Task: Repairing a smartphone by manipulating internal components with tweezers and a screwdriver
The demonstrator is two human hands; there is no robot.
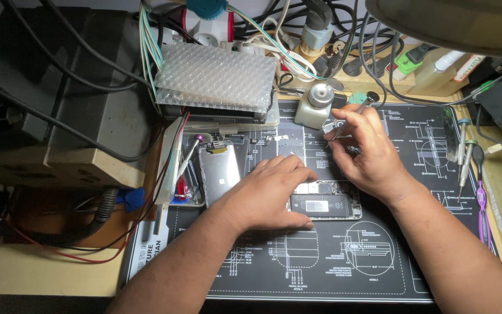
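An opened phone body (327, 204) with a black battery lies on the black printed work mat (321, 267). My left hand (268, 195) rests flat on its left end, fingers together, pinning it down. My right hand (364, 148) hovers over the phone's upper right, pinching metal tweezers (358, 110) that slant up towards a small silver part (333, 125). The detached screen panel (221, 168) lies face down to the left of my left hand.
A white liquid bottle with a metal cap (315, 104) stands behind the phone. A bubble-wrapped box (216, 78) sits at the back left. Screwdrivers (465, 154) and a purple pry tool (482, 203) lie at the mat's right edge. Cables crowd the back.
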